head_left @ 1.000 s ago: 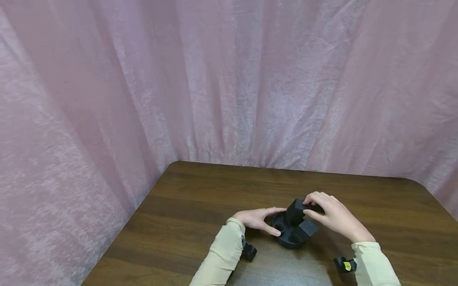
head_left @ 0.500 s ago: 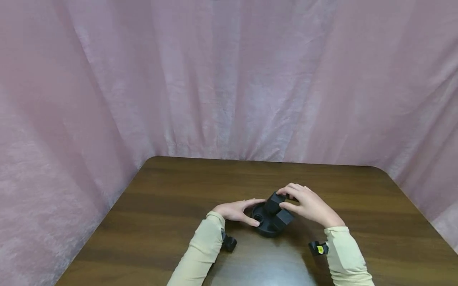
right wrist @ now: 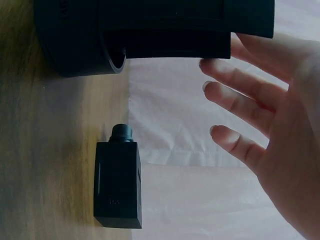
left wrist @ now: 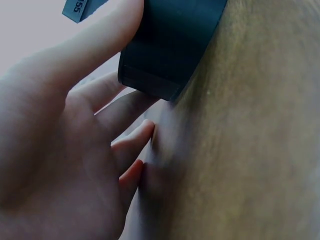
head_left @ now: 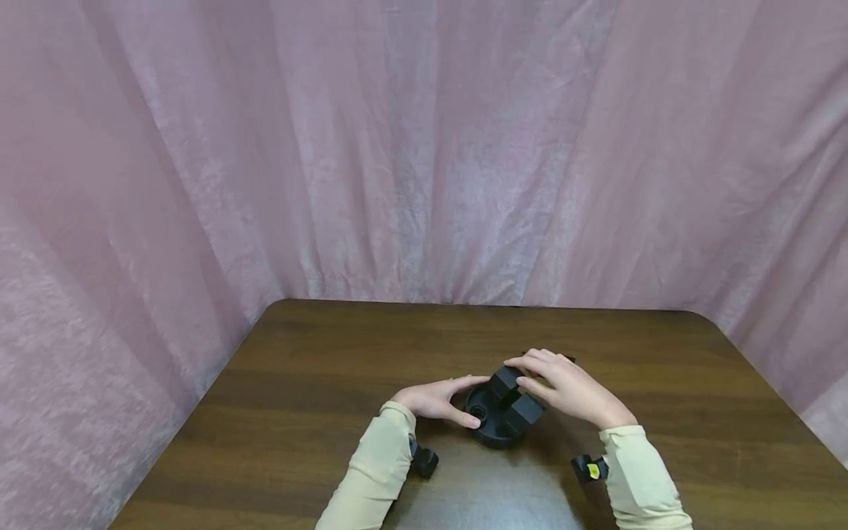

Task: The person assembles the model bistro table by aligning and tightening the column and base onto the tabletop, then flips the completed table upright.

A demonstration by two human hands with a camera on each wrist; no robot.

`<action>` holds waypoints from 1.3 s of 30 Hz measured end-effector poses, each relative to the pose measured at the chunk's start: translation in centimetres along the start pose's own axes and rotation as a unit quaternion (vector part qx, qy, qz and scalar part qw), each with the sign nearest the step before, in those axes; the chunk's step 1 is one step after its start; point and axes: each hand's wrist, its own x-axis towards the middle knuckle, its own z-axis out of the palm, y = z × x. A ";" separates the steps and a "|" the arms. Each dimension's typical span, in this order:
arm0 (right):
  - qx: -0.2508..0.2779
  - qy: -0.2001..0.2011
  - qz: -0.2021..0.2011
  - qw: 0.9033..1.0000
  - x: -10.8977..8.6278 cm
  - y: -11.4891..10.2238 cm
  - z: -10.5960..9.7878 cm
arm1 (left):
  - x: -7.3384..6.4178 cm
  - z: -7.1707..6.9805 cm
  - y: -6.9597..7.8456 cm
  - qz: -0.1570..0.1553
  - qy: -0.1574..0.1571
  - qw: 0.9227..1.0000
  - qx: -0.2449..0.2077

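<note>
A round black base (head_left: 495,439) with a ringed hole stands on the table, numbered block faces showing around it in the wrist views. My left hand (head_left: 439,401) holds its left side, thumb on the near rim and fingers around the far side. Two black blocks rise from the base. My right hand (head_left: 570,386) pinches the farther block (head_left: 506,381) between thumb and index finger, its other fingers spread. The nearer block (head_left: 526,410) tilts outward to the right. In the right wrist view, a loose black block (right wrist: 117,185) with a short round peg lies on the table.
The brown wooden table (head_left: 358,338) has rounded far corners, and a pink curtain (head_left: 424,147) hangs behind and beside it. Small black wrist cameras sit under both sleeves, the left camera (head_left: 424,462) and the right camera (head_left: 588,468).
The head view has swung, so hands and base appear farther left than a second ago. Both hands stay at the base; the pinched block stands slightly lower, and a dark edge shows behind the right hand.
</note>
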 end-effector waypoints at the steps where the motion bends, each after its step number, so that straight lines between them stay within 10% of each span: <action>1: 0.000 0.006 -0.003 1.000 0.1 0.0 0.1 | 0.0 0.0 0.0 0.000 0.001 1.000 -0.001; 11: 0.033 -0.014 0.040 0.999 0.1 -0.5 0.6 | 0.1 0.3 -0.1 -0.011 0.003 1.000 -0.001; 28: 0.017 0.004 -0.003 1.000 0.1 -1.2 1.5 | -0.1 0.7 -0.4 0.027 0.001 0.998 -0.050; 39: 0.031 -0.002 -0.076 0.997 0.7 -1.2 1.5 | 0.0 0.4 -0.3 -0.001 0.012 1.000 -0.008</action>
